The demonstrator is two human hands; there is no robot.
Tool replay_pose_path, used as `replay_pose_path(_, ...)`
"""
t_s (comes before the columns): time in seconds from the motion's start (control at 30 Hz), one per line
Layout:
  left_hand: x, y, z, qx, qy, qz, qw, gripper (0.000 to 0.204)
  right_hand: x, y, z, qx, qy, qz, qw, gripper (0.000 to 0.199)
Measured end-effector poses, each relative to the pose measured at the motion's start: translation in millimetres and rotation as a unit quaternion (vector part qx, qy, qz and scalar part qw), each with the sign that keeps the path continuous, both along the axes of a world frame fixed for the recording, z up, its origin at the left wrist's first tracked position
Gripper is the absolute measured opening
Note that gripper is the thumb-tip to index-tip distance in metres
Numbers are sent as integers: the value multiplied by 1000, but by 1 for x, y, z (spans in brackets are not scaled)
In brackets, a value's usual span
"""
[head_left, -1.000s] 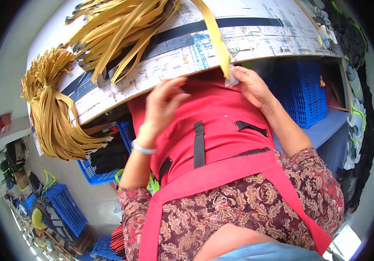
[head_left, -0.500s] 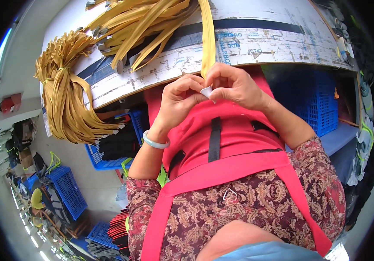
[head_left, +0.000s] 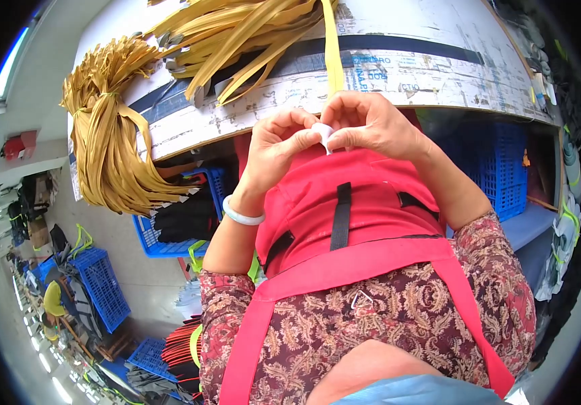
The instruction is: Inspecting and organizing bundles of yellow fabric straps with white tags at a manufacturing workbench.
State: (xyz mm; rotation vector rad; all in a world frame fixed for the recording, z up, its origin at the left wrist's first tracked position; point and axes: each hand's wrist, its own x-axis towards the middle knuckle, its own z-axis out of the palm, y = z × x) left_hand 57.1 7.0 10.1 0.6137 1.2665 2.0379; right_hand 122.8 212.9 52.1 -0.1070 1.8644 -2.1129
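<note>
My left hand [head_left: 278, 145] and my right hand [head_left: 375, 129] meet just off the table's near edge, in front of the red apron. Both are closed in a pinch around a small white piece [head_left: 324, 133], folded or curled, at the end of a long yellow fabric strip [head_left: 333, 64]. From the heap on the table the strip runs down behind my right fingers. Where it joins the white piece is hidden by the fingertips. My left thumb presses on the white piece from one side, my right thumb from the other.
Loose yellow strips [head_left: 250, 40] lie on the worn white tabletop [head_left: 432, 77]. A tied bundle of them [head_left: 111, 145] hangs over its left edge. Under the table are a blue crate with dark cloth [head_left: 169, 251] and another blue crate [head_left: 503, 172]. More crates [head_left: 104, 287] stand left.
Both hands have stayed pinched together, with small finger shifts. The white piece now stands up more between the thumbs. The whole view has shifted slightly.
</note>
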Motion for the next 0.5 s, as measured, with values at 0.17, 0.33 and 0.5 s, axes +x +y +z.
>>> replay_pose_path(0.17,-2,0,11,31,-51,-81,995,10,-3,10,-12,18,43,51,998,15)
replay_pose_path(0.33,3,1,9,-9,-6,-6,1000,15,-3,4,-2,-27,-12,-22,999,8)
replay_pose_path(0.5,7,21,-7,-180,239,194,934,13,-8,-24,-35,193,172,-160,953,9)
